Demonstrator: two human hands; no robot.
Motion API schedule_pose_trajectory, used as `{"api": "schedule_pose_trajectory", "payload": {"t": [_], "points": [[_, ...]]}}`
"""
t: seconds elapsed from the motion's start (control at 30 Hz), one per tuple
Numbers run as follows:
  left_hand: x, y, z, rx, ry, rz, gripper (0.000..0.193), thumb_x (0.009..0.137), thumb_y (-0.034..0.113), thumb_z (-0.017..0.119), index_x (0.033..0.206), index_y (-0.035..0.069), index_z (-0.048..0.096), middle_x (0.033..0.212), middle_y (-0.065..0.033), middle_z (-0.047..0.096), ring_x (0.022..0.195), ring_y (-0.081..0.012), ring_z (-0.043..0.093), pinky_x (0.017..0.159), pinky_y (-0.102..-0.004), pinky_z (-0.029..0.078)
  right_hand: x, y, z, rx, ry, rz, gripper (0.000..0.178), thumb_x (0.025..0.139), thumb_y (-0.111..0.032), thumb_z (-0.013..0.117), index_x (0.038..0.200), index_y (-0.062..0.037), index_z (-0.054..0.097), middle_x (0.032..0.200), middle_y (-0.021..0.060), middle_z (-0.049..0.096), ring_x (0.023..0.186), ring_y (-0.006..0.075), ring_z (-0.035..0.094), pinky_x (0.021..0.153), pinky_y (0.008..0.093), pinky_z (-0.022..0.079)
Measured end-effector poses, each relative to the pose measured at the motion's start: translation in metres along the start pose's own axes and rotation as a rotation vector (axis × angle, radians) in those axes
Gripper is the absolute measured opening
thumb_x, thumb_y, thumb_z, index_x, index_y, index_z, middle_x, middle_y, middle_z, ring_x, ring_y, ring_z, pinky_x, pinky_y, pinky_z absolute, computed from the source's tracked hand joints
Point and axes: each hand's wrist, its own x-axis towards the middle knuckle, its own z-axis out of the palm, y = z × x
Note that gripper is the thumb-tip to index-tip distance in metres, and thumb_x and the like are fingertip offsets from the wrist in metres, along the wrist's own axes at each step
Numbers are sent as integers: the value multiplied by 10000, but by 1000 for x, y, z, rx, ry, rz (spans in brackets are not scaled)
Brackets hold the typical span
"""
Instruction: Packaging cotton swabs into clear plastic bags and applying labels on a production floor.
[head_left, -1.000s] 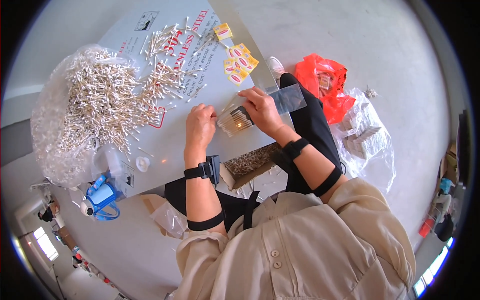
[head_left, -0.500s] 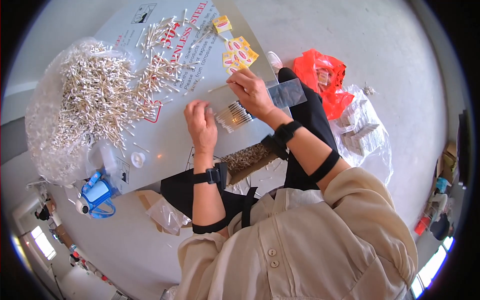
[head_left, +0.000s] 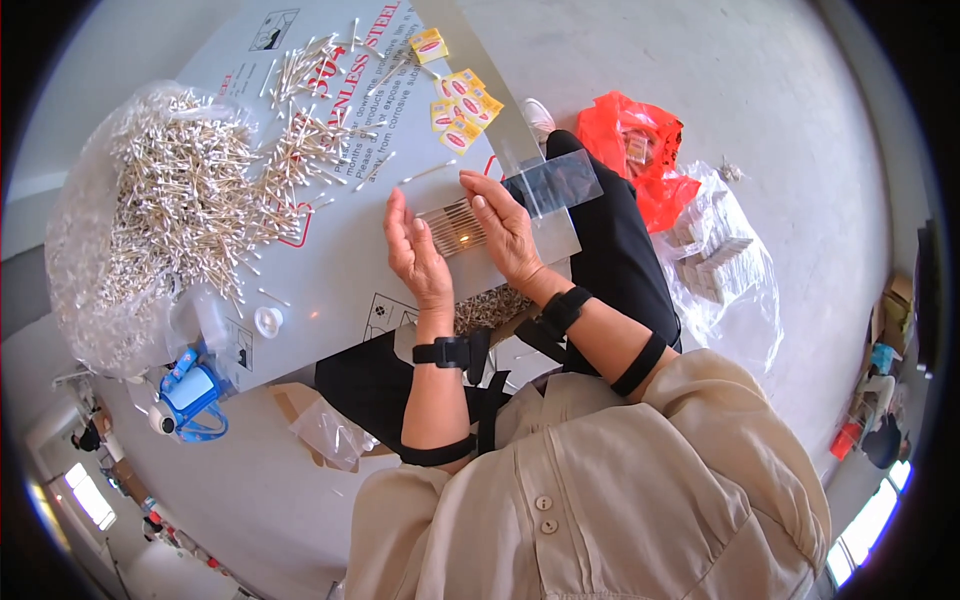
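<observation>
A row of cotton swabs lies side by side on the table, between my two hands. My left hand stands on edge at the row's left end, fingers stretched, seemingly touching the swab tips. At the opposite end is my right hand, its fingers extended and its palm turned toward the swabs; it hides that end. Beyond the right hand, a clear flat plastic bag reaches over the table edge. One loose swab lies just above the row.
A big plastic bag spills a heap of swabs at the left. Small yellow cards lie at the back. A white round cap and blue bottle are at near left. Red bag and clear bag of packs sit on the right.
My right hand has come down from beside the yellow cards to the right end of the swab row. My left hand has moved in to the left end.
</observation>
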Motion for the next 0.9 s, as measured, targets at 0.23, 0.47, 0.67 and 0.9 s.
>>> {"api": "schedule_pose_trajectory", "payload": {"t": [0.23,0.47,0.67,0.9], "points": [[8,3,-29,603,-116,295,249,715,-43,700,940,46,645,1019,-104,603,981,-294,556,862,-387,469,4,2,-5,-60,-6,-57,237,977,-63,506,1172,39,591,1242,167,605,1140,264,584,980,315,435],[17,3,-26,726,-120,339,174,704,-32,710,846,46,646,934,-64,598,924,-287,546,800,-388,475,4,2,-2,-59,-15,-52,225,973,-57,511,1156,42,597,1231,166,610,1129,265,591,971,315,442],[15,8,-20,731,-175,415,438,844,65,627,1273,38,543,1376,-162,482,1304,-354,419,1071,-445,359,0,-4,-1,-37,-24,-25,267,992,-86,488,1217,31,572,1313,159,565,1210,258,542,1028,317,399],[-11,4,-3,251,-238,100,616,1016,377,428,1495,25,271,1549,-197,268,1440,-340,256,1161,-440,225,-4,-4,7,-2,-15,-33,322,1027,-138,438,1300,4,534,1417,135,481,1313,218,445,1096,317,329]]}}
